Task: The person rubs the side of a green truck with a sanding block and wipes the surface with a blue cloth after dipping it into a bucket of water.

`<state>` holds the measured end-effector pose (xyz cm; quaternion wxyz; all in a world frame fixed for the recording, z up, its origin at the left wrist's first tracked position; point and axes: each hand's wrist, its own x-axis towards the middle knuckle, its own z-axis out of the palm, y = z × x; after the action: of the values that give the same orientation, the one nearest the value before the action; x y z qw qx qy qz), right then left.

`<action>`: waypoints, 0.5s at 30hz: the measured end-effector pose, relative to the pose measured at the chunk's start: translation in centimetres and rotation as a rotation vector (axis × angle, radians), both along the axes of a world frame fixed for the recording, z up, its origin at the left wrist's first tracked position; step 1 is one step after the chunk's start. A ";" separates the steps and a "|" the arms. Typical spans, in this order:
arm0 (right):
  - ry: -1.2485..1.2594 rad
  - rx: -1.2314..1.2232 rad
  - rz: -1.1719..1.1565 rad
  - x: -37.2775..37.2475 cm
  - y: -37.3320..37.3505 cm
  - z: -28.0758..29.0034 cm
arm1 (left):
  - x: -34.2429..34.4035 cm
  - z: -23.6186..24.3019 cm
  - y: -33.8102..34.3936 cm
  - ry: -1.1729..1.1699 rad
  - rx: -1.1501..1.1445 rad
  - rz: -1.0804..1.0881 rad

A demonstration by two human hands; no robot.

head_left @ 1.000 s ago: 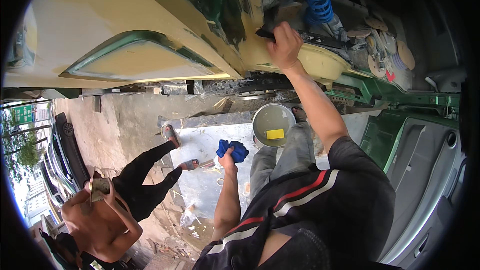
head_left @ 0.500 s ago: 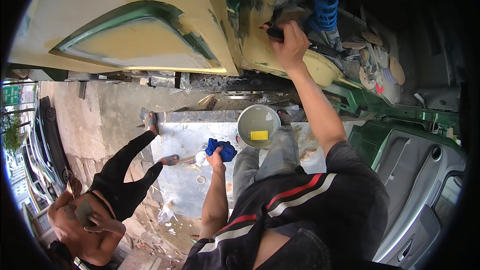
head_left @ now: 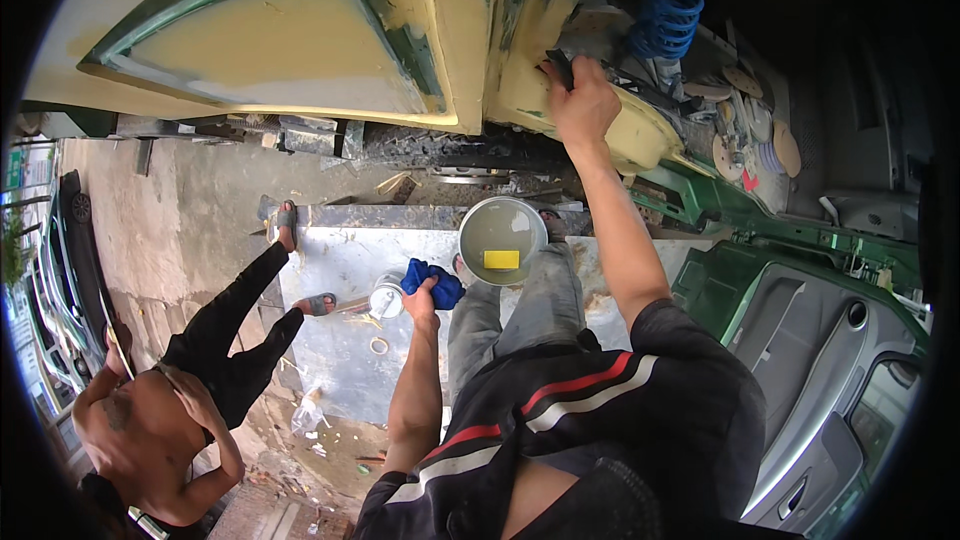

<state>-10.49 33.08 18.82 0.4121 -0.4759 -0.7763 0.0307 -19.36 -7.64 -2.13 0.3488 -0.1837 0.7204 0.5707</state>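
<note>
While the right hand (head_left: 580, 105) presses a dark sanding block (head_left: 560, 68) against the filler-coated panel edge (head_left: 520, 90), even flat strokes seem best. The left hand (head_left: 425, 295) is closed around a blue rag (head_left: 432, 278), ready for wiping dust.

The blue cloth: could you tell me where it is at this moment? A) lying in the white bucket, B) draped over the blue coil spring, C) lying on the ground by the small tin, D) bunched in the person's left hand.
D: the blue cloth is gripped in the left hand, held beside the white bucket, which contains only a yellow sponge.
</note>
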 end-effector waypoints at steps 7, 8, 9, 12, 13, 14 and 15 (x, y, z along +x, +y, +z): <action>0.162 0.096 0.210 0.1 1.5 4.1 | -0.5 -0.5 -1.4 0.016 0.010 -0.022; 0.181 0.144 0.222 -0.9 2.2 4.9 | -0.9 -0.9 -1.3 0.021 -0.002 -0.028; 0.157 0.101 0.196 -1.0 2.3 4.4 | -0.8 -1.3 -1.9 0.029 -0.003 -0.031; -0.010 0.038 0.118 0.6 1.3 0.6 | -0.1 -1.2 -2.6 0.046 -0.007 -0.006; 0.000 0.028 0.101 1.2 1.1 -0.1 | 0.1 -1.3 -2.4 0.039 0.057 0.016; 0.032 0.055 0.118 1.1 1.7 0.5 | -0.2 -1.4 -1.9 0.047 0.061 0.000; 0.055 0.066 0.132 1.2 1.8 1.2 | -0.1 -1.4 -2.2 0.044 0.050 -0.019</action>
<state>-9.30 34.89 20.04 0.4456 -0.4089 -0.7951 0.0451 -19.47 -9.87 -3.48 0.3425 -0.1555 0.7152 0.5890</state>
